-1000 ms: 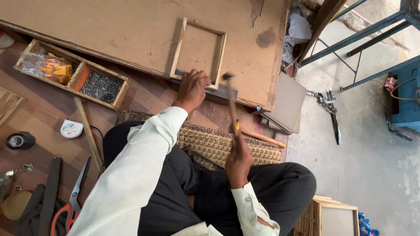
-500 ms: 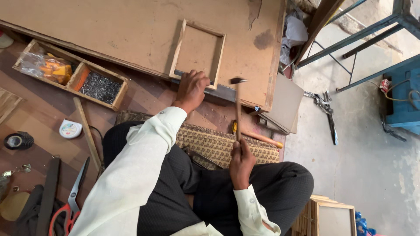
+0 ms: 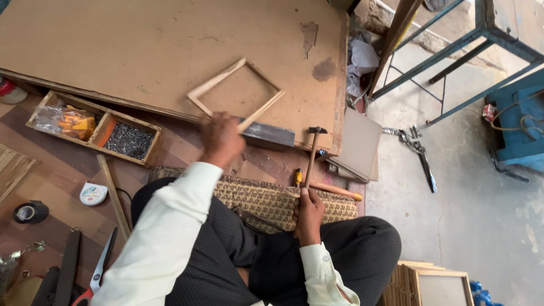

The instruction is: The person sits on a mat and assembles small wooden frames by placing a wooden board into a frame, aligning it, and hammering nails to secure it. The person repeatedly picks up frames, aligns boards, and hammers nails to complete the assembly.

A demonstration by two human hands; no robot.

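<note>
My left hand (image 3: 221, 139) grips one corner of a small square wooden frame (image 3: 234, 90) and holds it turned at an angle above a large brown board (image 3: 141, 51); hand and frame are motion-blurred. My right hand (image 3: 309, 212) is closed around the wooden handle of a hammer (image 3: 313, 153), whose metal head points up and away from me. Just past my left hand a grey metal block (image 3: 269, 135) rests at the board's near edge. I sit cross-legged on a woven mat (image 3: 266, 201).
A wooden tray (image 3: 93, 127) with nails and a bag of orange pieces sits to the left. A tape measure (image 3: 93, 194), tape roll (image 3: 31, 212), scissors (image 3: 99, 272) and a wood strip (image 3: 113, 195) lie nearby. Pliers (image 3: 416, 150) lie on concrete right; stacked frames (image 3: 430, 283) bottom right.
My left hand has picked the frame up off the board and rotated it to a diagonal. The hammer stays raised in my right hand, shifted slightly right.
</note>
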